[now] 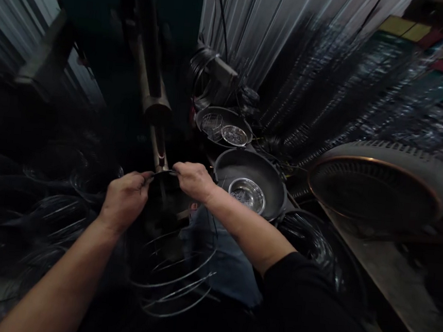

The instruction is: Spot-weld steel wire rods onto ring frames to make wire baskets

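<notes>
My left hand [123, 199] and my right hand [194, 179] both pinch a thin dark metal ring [165, 173] just under the tip of a press rod [158, 145]. Below the hands hangs a round wire guard frame [175, 278] made of several wire hoops, over my lap. Most of the ring is lost in the dark.
A dark pan [272, 183] holding a small steel bowl [247, 194] stands right of my right hand; a second pan [244, 121] with wire parts lies behind it. A large round fan grille [378, 185] rests at the right. Stacks of wire guards [47, 213] fill the left.
</notes>
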